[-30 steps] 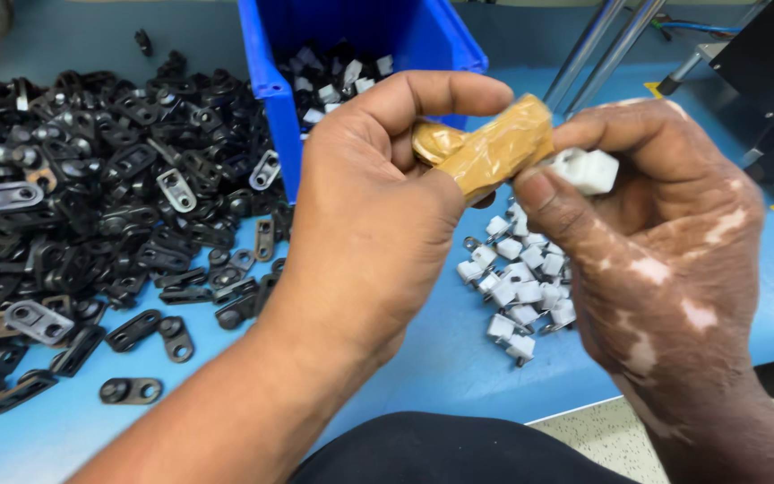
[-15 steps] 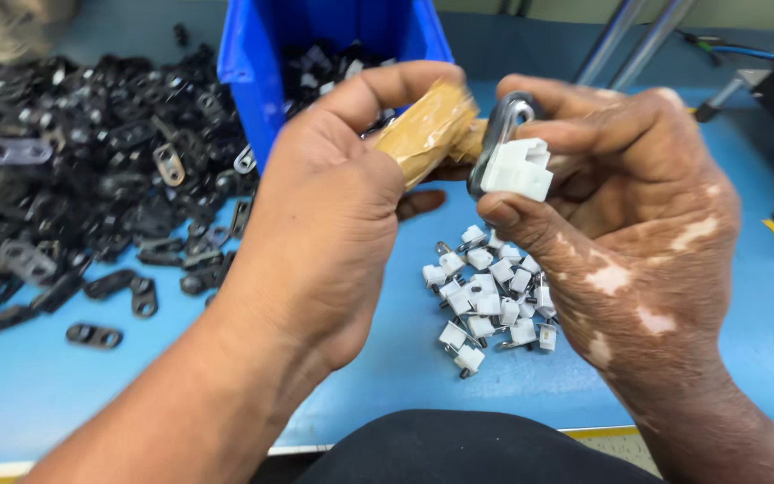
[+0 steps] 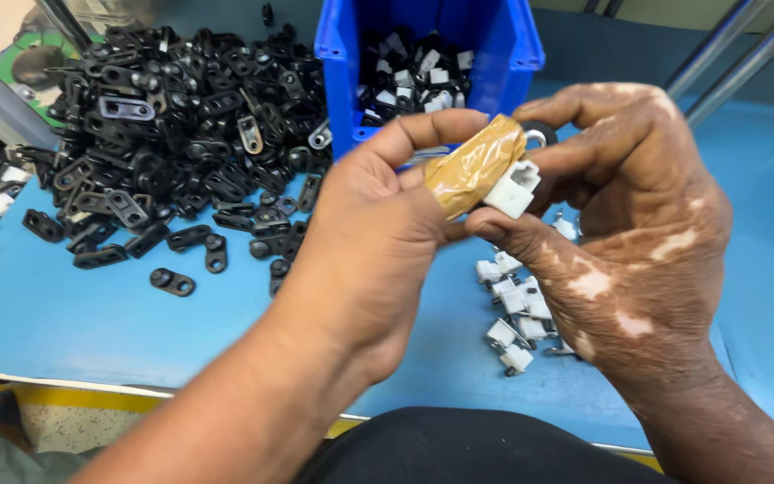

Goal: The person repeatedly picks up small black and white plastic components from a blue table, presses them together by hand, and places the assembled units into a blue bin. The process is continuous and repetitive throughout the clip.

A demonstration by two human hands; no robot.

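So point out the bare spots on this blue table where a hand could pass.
Bare table lies between the black parts pile and the near edge. The far right also looks bare. Crowded: the pile, the blue bin, and the white clips under the right hand.

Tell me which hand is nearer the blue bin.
Left. The left hand reaches up just below the blue bin, its thumb close to the front wall. The right hand is below and to the right of it, farther away.
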